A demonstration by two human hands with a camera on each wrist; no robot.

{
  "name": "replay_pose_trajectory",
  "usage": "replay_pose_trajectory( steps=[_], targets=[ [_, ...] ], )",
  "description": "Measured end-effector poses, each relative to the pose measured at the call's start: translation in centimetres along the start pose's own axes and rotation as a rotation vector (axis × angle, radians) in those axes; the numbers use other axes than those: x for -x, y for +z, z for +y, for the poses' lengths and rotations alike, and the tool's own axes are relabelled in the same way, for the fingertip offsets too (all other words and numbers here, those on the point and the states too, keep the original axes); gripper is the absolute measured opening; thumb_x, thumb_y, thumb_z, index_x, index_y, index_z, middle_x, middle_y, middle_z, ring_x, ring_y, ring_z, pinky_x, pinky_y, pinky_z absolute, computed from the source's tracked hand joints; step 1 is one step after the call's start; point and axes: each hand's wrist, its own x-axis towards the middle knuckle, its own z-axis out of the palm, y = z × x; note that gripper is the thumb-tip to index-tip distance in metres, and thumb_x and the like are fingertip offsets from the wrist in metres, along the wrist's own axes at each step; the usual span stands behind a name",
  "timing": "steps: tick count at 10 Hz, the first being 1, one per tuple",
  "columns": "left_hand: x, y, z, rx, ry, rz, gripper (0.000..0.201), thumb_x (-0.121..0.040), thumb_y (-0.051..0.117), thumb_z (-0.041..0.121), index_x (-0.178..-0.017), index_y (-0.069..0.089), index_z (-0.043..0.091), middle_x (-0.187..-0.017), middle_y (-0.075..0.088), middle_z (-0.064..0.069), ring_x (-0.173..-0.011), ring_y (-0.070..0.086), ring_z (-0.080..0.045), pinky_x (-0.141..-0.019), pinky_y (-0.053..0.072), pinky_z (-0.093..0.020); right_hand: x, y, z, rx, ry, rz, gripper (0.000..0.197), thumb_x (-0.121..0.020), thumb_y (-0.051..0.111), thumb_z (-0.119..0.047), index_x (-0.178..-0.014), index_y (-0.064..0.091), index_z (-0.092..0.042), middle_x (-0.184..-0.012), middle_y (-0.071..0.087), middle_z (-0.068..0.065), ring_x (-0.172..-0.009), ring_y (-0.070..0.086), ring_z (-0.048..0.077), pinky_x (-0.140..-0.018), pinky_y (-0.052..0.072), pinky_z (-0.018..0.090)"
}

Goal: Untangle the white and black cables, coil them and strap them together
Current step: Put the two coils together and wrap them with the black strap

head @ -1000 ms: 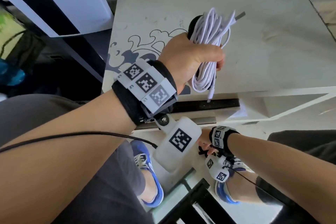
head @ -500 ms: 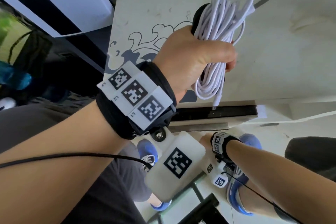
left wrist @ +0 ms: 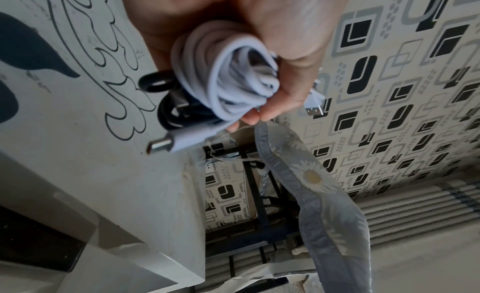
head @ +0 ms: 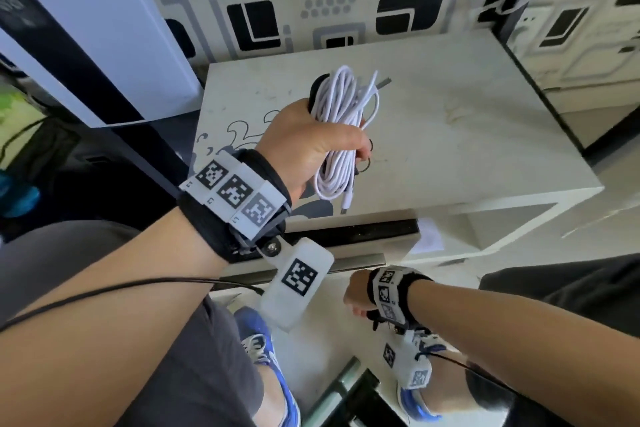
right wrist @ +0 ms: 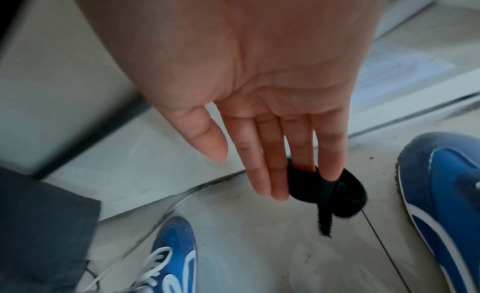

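Our left hand (head: 311, 135) squeezes both coiled cables (left wrist: 228, 82). Strapping is left: our right hand (right wrist: 259, 92), fingers straight, hooks the strap (right wrist: 324, 188).

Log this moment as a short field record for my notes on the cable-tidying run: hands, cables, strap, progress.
left hand: grips both coils together above the white table
white cable: coiled, plug ends sticking out
black cable: coiled, beside the white coil in the same grip
right hand: low by the floor, fingers straight
black strap: looped over two fingertips of the right hand
progress: coils done, strap not yet around them
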Motion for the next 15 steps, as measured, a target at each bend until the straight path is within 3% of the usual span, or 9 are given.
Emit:
replay_pose_trajectory(
  steps=[1, 2, 3, 4, 7, 8, 10, 13, 15],
  targets=[
    [0.9, -0.2, 0.9, 0.014, 0.023, -0.01, 0.016, -0.06, 0.072, -0.001, -0.072, 0.062, 0.001, -0.073, 0.061, -0.023, -0.075, 0.064, -0.04, -0.081, 0.053, -0.06, 2.3, -0.1, -0.6, 0.005, -0.039, 0.031, 0.031, -0.093, 0.052, -0.017, -0.115, 0.064, 0.001, -0.113, 0.069, 0.013, -0.102, 0.067, 0.026, -0.068, 0.052, 0.028],
    [1.7, -0.8, 1.8, 0.027, 0.048, -0.014, 0.017, -0.059, 0.075, 0.002, -0.072, 0.065, 0.004, -0.072, 0.062, -0.022, -0.074, 0.064, -0.039, -0.082, 0.053, -0.061, 6.2, -0.7, -2.5, -0.036, -0.023, -0.021, 0.035, -0.099, 0.043, -0.017, -0.121, 0.06, 0.005, -0.124, 0.063, 0.014, -0.093, 0.062, 0.019, -0.077, 0.049, 0.025],
    [2.4, -1.2, 2.9, 0.057, 0.082, -0.012, 0.022, -0.055, 0.077, 0.006, -0.074, 0.066, 0.005, -0.072, 0.064, -0.02, -0.077, 0.063, -0.038, -0.084, 0.052, -0.061, 9.6, -3.9, -4.1, -0.033, -0.179, 0.111, 0.027, -0.09, 0.057, -0.012, -0.109, 0.067, 0.005, -0.106, 0.071, 0.015, -0.065, 0.059, 0.014, -0.068, 0.051, 0.024],
    [2.5, -1.5, 3.8, 0.069, 0.117, 0.02, 0.032, -0.051, 0.078, 0.008, -0.079, 0.065, 0.001, -0.077, 0.063, -0.025, -0.077, 0.062, -0.037, -0.084, 0.052, -0.057, 13.7, -8.6, -5.5, -0.057, -0.274, 0.236, 0.024, -0.085, 0.065, -0.012, -0.104, 0.069, 0.003, -0.084, 0.068, 0.008, -0.063, 0.059, 0.014, -0.07, 0.054, 0.03],
    [1.7, -6.1, 4.2, 0.243, 0.151, 0.087, 0.026, -0.062, 0.074, 0.003, -0.086, 0.064, 0.005, -0.074, 0.065, -0.015, -0.072, 0.065, -0.029, -0.071, 0.056, -0.039, 18.3, -18.8, -4.9, -0.743, -0.723, 0.636, 0.023, -0.078, 0.062, 0.016, -0.079, 0.069, -0.006, -0.085, 0.068, 0.016, -0.075, 0.065, 0.024, -0.073, 0.058, 0.032],
    [0.9, -7.0, 4.0, 0.371, 0.163, 0.105, 0.023, -0.068, 0.068, 0.003, -0.091, 0.061, 0.005, -0.075, 0.065, -0.017, -0.07, 0.064, -0.028, -0.062, 0.056, -0.034, 17.8, -20.4, -4.7, -1.123, -0.947, 0.512, 0.03, -0.079, 0.05, 0.025, -0.087, 0.063, -0.001, -0.087, 0.063, 0.015, -0.064, 0.065, 0.02, -0.056, 0.05, 0.024],
    [-1.1, -5.8, 3.4, 0.419, 0.166, 0.165, 0.021, -0.065, 0.068, 0.004, -0.086, 0.066, 0.007, -0.075, 0.066, -0.017, -0.069, 0.065, -0.028, -0.063, 0.055, -0.034, 17.5, -21.2, -4.9, -1.373, -1.236, 0.302, 0.033, -0.069, 0.048, 0.018, -0.09, 0.066, -0.001, -0.087, 0.067, 0.015, -0.068, 0.065, 0.021, -0.052, 0.047, 0.022],
    [-1.6, -1.7, 2.5, 0.255, 0.254, 0.279, 0.033, -0.064, 0.076, 0.007, -0.096, 0.07, 0.006, -0.093, 0.074, -0.013, -0.088, 0.071, -0.028, -0.078, 0.056, -0.036, 15.2, -21.0, -4.6, -1.442, -1.292, 0.069, 0.057, -0.046, 0.081, 0.01, -0.101, 0.067, 0.004, -0.103, 0.067, 0.026, -0.103, 0.066, 0.035, -0.08, 0.055, 0.035],
    [-1.4, -0.9, 2.8, 0.199, 0.324, 0.29, 0.042, -0.063, 0.078, 0.006, -0.104, 0.07, 0.011, -0.099, 0.073, -0.014, -0.093, 0.071, -0.027, -0.076, 0.056, -0.031, 15.7, -19.8, -4.9, -1.431, -1.27, 0.158, 0.059, -0.051, 0.075, 0.009, -0.107, 0.061, 0.002, -0.102, 0.068, 0.019, -0.099, 0.067, 0.026, -0.079, 0.055, 0.03]
  ],
)
